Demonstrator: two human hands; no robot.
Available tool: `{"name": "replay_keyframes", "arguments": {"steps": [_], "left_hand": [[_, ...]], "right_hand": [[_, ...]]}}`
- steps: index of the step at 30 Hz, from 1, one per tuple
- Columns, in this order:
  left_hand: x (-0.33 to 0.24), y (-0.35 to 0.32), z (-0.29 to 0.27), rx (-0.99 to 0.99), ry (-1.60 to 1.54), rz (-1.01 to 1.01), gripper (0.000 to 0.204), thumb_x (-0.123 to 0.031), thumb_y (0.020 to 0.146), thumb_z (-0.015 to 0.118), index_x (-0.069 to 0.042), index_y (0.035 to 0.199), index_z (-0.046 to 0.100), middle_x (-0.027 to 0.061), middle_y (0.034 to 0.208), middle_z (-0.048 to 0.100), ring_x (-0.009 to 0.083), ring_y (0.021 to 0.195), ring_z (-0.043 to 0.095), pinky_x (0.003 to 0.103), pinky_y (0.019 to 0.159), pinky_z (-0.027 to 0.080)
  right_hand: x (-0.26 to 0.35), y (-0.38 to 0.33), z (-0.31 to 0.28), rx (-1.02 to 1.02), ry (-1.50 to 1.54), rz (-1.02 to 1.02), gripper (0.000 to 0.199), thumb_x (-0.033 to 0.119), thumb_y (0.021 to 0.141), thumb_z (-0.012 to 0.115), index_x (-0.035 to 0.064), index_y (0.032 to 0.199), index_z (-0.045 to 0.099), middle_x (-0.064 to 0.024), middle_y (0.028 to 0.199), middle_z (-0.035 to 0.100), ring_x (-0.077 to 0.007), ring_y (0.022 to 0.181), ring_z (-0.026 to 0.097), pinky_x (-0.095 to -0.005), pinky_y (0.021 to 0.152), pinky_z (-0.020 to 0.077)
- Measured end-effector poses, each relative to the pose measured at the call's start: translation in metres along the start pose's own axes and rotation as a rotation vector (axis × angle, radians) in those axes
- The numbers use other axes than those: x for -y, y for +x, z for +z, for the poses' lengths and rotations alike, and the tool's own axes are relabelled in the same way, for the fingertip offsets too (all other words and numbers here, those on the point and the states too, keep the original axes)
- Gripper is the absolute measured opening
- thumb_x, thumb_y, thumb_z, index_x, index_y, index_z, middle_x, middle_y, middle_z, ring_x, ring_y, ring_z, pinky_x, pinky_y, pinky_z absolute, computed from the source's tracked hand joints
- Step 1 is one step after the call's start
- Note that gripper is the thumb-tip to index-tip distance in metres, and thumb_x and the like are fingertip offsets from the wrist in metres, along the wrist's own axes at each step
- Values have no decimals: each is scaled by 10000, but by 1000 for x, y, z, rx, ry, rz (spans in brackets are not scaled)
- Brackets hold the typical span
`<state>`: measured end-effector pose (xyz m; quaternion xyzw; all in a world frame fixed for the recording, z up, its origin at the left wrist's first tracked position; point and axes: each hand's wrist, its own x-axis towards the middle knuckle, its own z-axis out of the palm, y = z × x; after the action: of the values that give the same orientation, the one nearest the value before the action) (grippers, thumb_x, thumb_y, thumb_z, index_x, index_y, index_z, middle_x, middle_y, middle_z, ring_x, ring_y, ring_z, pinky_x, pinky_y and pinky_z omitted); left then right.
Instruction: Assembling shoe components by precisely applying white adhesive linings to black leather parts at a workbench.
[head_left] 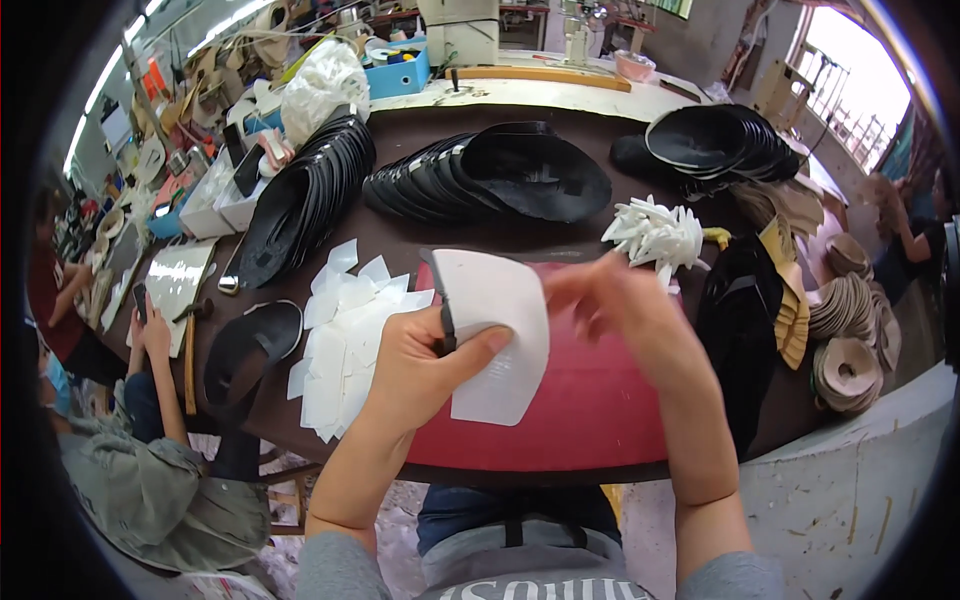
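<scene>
Left hand [420, 365]: fingers clamped on a white, stiff, shield-shaped sheet piece [495, 335], thumb across its face, the other fingers behind. A thin black strip [446, 315] runs along the piece's near edge, just under the fingertips. The piece is held upright and off the surface, probably so both faces and the edge stay reachable.

Right hand [625, 300]: blurred, at the piece's far upper edge. Fingers look loosely curled; whether they pinch the edge or hang free, cannot tell.

Directly below both hands: a red pad [590, 400] on the dark brown counter [560, 235], bare under the fingers, so there is open room to lower the piece.

Left of the left fingers: a loose heap of matching white cut pieces [345, 345], within easy reach. Beyond that, a single black sole-shaped piece [250, 350].

Ahead of the fingers: fanned rows of black sole-shaped pieces [480, 175], overlapped like tiles, likely to save space.

Right of the right fingers: a cluster of small white plastic parts [658, 235], then stacks of tan insole pieces [850, 330] near the counter's right edge.

Counter's near rim curves just under the forearms. Another person sits off to the far left, well apart.
</scene>
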<state>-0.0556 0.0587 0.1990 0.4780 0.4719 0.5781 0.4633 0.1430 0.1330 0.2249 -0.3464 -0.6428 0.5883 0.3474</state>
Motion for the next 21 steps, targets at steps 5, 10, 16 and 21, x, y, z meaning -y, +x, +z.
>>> {"name": "replay_keyframes", "arguments": {"steps": [5,10,16,21], "left_hand": [[3,2,15,-54,341,159,167,-85,768,734,54,849,689,70,667,663,89,501,534,185,439,423],[4,6,27,-216,865,395,185,-78,753,728,51,877,681,81,691,667,114,526,552,204,473,446],[-1,26,44,-27,-38,0,344,-25,741,689,35,1072,617,121,875,692,189,714,642,246,641,514],[-2,26,47,38,-414,-29,462,19,756,638,17,1206,535,149,1028,678,241,900,660,298,779,529]], "right_hand": [[-37,-21,17,-125,244,-71,133,110,884,628,-13,907,670,-46,838,656,-75,652,524,-179,572,414],[-35,-26,23,-356,196,-221,101,80,870,640,-15,891,666,-33,785,627,-56,654,482,-164,592,386],[-49,-21,16,-256,164,-148,74,60,840,661,-11,859,652,-24,778,629,-65,636,496,-187,570,400],[-48,-21,21,-212,103,-139,72,54,819,670,-6,846,640,-27,777,630,-86,614,512,-215,551,418]]}}
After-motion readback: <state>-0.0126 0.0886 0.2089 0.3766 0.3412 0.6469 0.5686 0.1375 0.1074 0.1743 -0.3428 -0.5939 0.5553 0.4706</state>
